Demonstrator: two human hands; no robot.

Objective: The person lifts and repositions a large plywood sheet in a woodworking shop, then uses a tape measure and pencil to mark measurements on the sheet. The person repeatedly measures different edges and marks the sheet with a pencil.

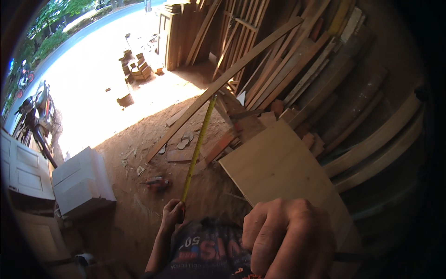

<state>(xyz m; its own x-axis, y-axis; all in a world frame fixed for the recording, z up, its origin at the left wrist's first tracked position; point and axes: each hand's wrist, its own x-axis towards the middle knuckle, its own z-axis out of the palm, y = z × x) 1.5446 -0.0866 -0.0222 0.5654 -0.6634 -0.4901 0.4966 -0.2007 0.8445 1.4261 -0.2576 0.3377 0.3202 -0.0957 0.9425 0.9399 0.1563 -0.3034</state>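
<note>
A yellow tape-measure blade is gripped in the person's left hand and stretched forward over the scrap-strewn floor, its far end near a long wooden plank; the right hand, close to the camera, is curled before a plywood panel, and whether anything is held inside cannot be told

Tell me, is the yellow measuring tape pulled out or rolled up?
Pulled out: the yellow measuring tape shows as a long, straight strip running from the left hand toward the long wooden plank.
</note>
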